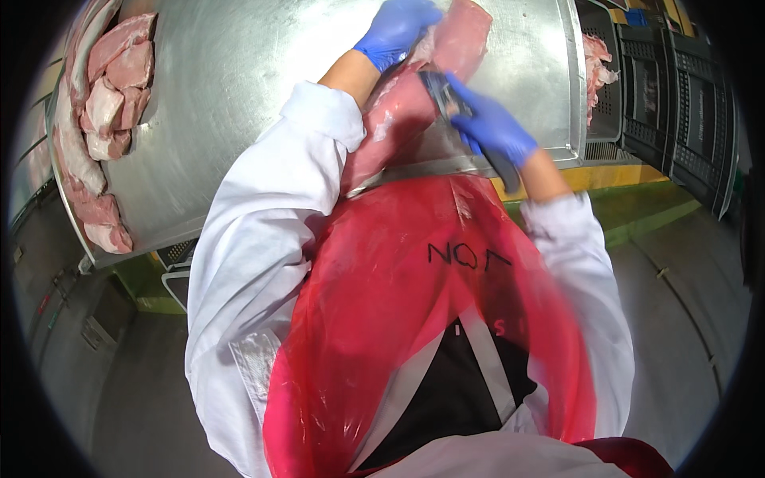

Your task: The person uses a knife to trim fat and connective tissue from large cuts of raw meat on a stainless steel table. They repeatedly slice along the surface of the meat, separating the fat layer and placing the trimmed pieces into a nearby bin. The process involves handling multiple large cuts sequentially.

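A long pink slab of meat, like a pork loin [398,107], lies on the metal table and runs from its near edge toward the far side. My left hand [398,30], in a blue glove, is closed on the far left side of the loin; its fingertips are partly hidden. Gloved in blue too, my right hand [496,123] grips a dark knife [438,92] slanted across the loin's right side. Its front end touches or nearly touches the meat, and its other end sticks out below my hand. Some blur hides its exact shape.
Several cut meat pieces [119,88] and long pale strips [78,151] lie along the left edge of the metal table [215,103]. Past its right edge, trimmings [598,72] sit in a dark crate, beside black perforated crates [693,111]. My red apron [382,271] meets the near edge.
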### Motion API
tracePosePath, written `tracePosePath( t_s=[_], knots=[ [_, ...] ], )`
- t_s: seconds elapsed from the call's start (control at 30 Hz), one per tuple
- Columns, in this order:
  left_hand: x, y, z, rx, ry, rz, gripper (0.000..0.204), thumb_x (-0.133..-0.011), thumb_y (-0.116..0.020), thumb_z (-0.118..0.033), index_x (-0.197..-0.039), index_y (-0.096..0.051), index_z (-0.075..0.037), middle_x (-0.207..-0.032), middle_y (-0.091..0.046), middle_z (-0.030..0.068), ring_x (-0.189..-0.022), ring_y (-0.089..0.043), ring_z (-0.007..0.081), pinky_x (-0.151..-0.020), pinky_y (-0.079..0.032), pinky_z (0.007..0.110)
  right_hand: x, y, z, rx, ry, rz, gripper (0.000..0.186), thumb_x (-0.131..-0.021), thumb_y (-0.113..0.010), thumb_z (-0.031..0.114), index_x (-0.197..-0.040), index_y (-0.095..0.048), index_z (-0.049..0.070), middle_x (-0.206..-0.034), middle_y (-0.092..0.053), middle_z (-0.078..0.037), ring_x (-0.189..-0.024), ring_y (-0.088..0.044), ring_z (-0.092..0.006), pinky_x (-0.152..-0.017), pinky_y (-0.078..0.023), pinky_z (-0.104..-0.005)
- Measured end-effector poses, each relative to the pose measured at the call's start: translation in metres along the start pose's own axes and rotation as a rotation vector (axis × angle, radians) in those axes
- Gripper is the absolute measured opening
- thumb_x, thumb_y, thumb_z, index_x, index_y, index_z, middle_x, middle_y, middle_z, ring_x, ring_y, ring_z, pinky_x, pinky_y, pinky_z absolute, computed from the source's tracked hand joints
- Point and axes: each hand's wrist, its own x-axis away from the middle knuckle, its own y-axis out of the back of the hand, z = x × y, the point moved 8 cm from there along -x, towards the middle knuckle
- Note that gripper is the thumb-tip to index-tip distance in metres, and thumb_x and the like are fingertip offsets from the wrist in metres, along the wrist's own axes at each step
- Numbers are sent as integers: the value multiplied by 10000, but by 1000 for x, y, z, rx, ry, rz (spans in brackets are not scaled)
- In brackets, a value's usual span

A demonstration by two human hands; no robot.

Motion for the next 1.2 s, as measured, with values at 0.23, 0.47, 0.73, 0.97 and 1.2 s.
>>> tracePosePath(
  t_s=[0.23,0.47,0.73,0.97,1.2],
  knots=[
    [29,-9,-27,228,-150,115,88,-959,-592,-62,-937,-677,-70,-786,-624,-7,-680,-555,74,-577,-428,217,-1,-28,9,-24,-19,-52,741,-923,-589,106,-1595,-299,226,-718,-610,-67,-530,-570,-120,-543,-511,-302],
    [61,20,-66,744,-198,110,126,-957,-553,26,-1040,-646,3,-925,-668,74,-809,-638,138,-725,-533,230,46,-65,-9,129,-7,74,751,-922,-557,99,-1604,-264,213,-690,-633,-100,-530,-593,-144,-535,-512,-307],
    [115,44,-118,907,-258,214,82,-981,-555,-13,-992,-636,-10,-887,-679,91,-830,-676,192,-740,-582,287,43,-102,-2,214,79,133,746,-943,-550,118,-1611,-226,188,-635,-593,-64,-477,-529,-141,-518,-495,-303],
    [158,44,-152,908,-346,256,114,-1016,-559,-118,-970,-631,-42,-842,-651,72,-762,-638,190,-712,-551,303,-7,-132,12,176,99,82,739,-958,-545,85,-1614,-242,241,-753,-616,-64,-534,-542,-102,-530,-485,-272],
    [221,78,-200,913,-533,158,144,-1028,-550,-134,-1070,-596,-4,-888,-634,98,-800,-635,202,-728,-553,305,17,-154,2,349,296,197,745,-933,-544,130,-1608,-239,211,-737,-666,-130,-504,-593,-166,-549,-538,-320]
  ],
)
